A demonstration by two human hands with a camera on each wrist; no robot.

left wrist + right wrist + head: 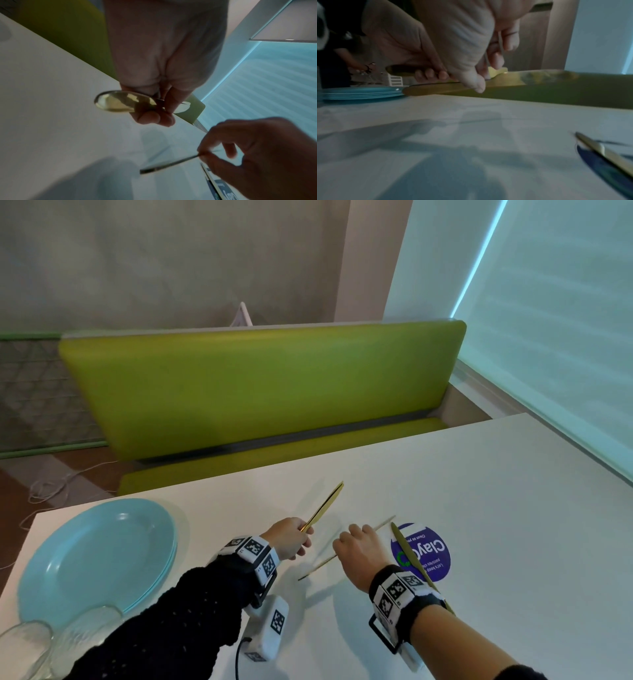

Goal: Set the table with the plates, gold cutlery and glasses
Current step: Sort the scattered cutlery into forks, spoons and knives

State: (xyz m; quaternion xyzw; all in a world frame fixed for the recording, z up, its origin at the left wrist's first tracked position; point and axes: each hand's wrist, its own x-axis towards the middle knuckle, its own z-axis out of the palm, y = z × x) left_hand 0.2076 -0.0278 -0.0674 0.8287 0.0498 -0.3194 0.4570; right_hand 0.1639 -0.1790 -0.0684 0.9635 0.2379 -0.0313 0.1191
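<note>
A lime-green padded bench is standing along the far edge of the white table, its back rising toward a grey wall. A pale roller blind is glowing cool blue on the right. Brown floor is showing past the table's left corner, a white cable lying across it

Dim, blurred wrist views; soft shadows
</note>
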